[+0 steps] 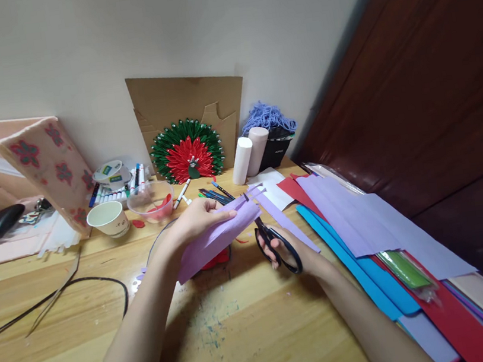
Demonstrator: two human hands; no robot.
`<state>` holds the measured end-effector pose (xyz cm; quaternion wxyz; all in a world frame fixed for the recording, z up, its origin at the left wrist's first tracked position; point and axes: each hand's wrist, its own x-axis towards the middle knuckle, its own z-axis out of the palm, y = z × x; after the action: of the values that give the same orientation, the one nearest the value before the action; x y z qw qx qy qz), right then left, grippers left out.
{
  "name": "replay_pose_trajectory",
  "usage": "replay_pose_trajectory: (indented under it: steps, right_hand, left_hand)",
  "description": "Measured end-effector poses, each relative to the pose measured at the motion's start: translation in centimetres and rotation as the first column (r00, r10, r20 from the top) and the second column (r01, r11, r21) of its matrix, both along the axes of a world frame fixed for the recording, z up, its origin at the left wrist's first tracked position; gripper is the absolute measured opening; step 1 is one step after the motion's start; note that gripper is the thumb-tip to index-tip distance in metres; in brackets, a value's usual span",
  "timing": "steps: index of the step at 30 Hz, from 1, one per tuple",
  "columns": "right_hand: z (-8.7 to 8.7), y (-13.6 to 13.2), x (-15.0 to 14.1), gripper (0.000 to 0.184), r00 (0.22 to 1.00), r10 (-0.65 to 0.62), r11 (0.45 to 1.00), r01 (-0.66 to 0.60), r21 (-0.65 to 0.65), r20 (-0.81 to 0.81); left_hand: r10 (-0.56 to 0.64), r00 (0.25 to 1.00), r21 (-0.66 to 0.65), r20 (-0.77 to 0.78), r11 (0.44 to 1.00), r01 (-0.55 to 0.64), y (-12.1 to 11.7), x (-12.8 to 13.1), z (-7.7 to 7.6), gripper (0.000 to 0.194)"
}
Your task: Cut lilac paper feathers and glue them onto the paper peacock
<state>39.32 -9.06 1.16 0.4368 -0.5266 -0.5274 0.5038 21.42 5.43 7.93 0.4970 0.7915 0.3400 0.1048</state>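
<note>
My left hand [204, 216] is closed on a folded sheet of purple paper [214, 239], held slanting above the table. In my right hand [289, 246] is a pair of black-handled scissors [265, 233], with fingers through the loops. The blades reach up to the right end of the purple paper, and a narrow piece sticks out past them. A long purple strip [285, 220] lies on the table behind the scissors. Beneath the held paper, something red [215, 261] shows in part; the rest of it is hidden by the paper and my left arm.
A paper cup [110, 220] and a clear bowl [152, 211] with red scraps stand at the left. Behind, a red and green peacock-like craft [189, 161] leans on cardboard [184, 93]. Coloured paper sheets [351, 255] lie along the right; a black cable [80, 280] curves at the left.
</note>
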Motion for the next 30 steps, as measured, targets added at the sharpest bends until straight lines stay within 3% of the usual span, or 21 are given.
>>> replay_pose_trajectory:
  steps: [6,9,12,15,17,20,22,25,27,30]
  right_hand:
    - [0.4,0.2,-0.1,0.037,0.952,-0.114,0.993,0.117,0.005,0.283]
    - [0.8,0.3,-0.3,0.041,0.912,-0.204,0.978,0.202,0.044,0.356]
    - [0.6,0.4,-0.6,0.055,0.948,-0.278,0.960,0.267,0.089,0.155]
    - [0.8,0.4,-0.4,0.069,0.962,-0.263,0.961,0.267,0.067,-0.073]
    - [1.2,0.2,0.0,0.076,0.964,-0.206,0.979,0.202,-0.040,-0.169]
    - [1.8,0.0,1.0,0.080,0.942,-0.070,0.967,-0.017,-0.254,-0.328]
    - [1.7,0.1,1.4,0.072,0.947,-0.076,0.971,0.000,-0.239,-0.311]
    - [1.2,0.5,1.3,0.044,0.972,-0.178,0.984,0.179,-0.012,-0.155]
    - [1.1,0.5,0.8,0.033,0.984,-0.156,0.986,0.160,0.052,-0.082]
    - [1.5,0.3,0.1,0.027,0.995,-0.101,0.995,0.101,0.005,-0.002]
  left_hand:
    - [-0.019,1.000,-0.005,-0.017,1.000,0.019,0.9,-0.5,-0.6,0.046]
    - [-0.025,0.999,0.002,-0.047,1.000,0.025,1.1,-0.7,-0.4,0.046]
    - [-0.073,0.996,0.020,-0.057,0.997,0.074,0.6,-0.7,0.1,0.044]
    - [-0.185,0.980,0.084,-0.065,0.978,0.190,-0.2,-0.5,0.6,0.041]
    - [-0.241,0.966,0.151,-0.096,0.956,0.253,-0.9,-0.5,0.8,0.040]
    - [-0.279,0.951,0.246,-0.134,0.920,0.304,-1.7,-0.5,1.1,0.040]
    - [-0.306,0.941,0.285,-0.146,0.897,0.337,-2.3,-0.5,1.4,0.038]
    - [-0.337,0.922,0.340,-0.189,0.859,0.383,-3.3,-0.1,1.8,0.032]
    - [-0.349,0.910,0.395,-0.225,0.821,0.413,-4.0,0.2,1.8,0.026]
    - [-0.323,0.904,0.487,-0.279,0.764,0.423,-4.7,0.8,1.7,0.020]
